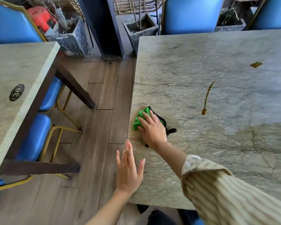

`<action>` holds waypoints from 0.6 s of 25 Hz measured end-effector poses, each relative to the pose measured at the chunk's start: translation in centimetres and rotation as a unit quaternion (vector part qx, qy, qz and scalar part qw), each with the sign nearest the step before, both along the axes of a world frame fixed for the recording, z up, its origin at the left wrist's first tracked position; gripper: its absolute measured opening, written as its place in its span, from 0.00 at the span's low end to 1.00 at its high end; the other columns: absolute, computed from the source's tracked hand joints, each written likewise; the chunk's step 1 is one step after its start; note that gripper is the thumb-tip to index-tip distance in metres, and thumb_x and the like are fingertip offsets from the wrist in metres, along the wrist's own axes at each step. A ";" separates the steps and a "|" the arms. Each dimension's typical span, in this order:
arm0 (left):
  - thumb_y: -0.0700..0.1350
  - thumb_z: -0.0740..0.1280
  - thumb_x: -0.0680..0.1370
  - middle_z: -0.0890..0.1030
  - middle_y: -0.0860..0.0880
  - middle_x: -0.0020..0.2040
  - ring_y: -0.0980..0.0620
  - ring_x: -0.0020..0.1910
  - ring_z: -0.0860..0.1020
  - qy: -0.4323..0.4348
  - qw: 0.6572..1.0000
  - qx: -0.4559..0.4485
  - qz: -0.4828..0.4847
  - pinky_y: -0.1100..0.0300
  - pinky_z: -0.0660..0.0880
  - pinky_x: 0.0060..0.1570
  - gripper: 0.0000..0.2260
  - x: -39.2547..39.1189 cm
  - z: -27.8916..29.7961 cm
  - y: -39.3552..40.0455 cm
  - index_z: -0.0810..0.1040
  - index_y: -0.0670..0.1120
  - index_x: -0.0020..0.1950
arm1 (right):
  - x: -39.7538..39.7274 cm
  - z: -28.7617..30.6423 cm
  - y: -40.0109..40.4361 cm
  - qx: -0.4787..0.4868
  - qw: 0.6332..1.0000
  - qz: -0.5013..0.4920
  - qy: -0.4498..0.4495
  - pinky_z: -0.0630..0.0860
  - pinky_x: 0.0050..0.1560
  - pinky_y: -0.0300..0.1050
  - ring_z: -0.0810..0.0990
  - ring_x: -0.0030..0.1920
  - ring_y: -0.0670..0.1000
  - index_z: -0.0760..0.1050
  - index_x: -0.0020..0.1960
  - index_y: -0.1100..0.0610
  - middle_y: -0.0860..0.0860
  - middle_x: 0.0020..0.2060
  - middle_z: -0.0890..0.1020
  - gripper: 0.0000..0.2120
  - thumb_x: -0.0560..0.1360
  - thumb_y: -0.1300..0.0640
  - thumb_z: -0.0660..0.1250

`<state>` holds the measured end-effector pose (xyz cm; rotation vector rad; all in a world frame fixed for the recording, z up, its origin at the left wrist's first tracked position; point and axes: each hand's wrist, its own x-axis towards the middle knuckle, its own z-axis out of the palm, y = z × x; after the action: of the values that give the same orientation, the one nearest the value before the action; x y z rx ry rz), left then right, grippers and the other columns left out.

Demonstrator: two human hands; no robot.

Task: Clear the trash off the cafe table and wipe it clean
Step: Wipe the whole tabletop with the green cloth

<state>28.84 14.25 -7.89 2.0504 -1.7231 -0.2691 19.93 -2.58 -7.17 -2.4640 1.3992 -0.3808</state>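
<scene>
The grey stone-look cafe table (201,151) fills the right side. My right hand (152,130) lies flat on a green cloth with black trim (140,118), pressing it onto the table near the left edge. My left hand (128,171) hovers with fingers spread and nothing in it, just at the table's left edge below the cloth. A long brown streak of spill (207,98) and a smaller brown blot (255,64) mark the tabletop farther right. Part of the surface near the right looks wet and shiny.
A second table (15,75) with a round number badge (16,92) stands on the left across a wooden-floor aisle (96,127). Blue chairs (34,140) with gold frames sit beside it and behind my table. Stone planters (68,36) and a dark post (102,26) stand at the back.
</scene>
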 end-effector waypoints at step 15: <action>0.56 0.53 0.81 0.63 0.50 0.76 0.49 0.76 0.58 -0.124 0.968 0.061 -0.208 0.42 0.58 0.70 0.24 -1.6 1.1 -11.8 0.66 0.48 0.74 | -17.0 -0.5 6.0 -0.055 0.998 0.035 0.009 0.65 0.71 0.49 0.64 0.73 0.54 0.75 0.66 0.50 0.49 0.69 0.73 0.18 0.79 0.47 0.60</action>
<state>27.28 2.41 -6.81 1.8472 -2.3439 -0.2591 2.91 3.41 -7.65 -2.6018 1.3281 -0.4312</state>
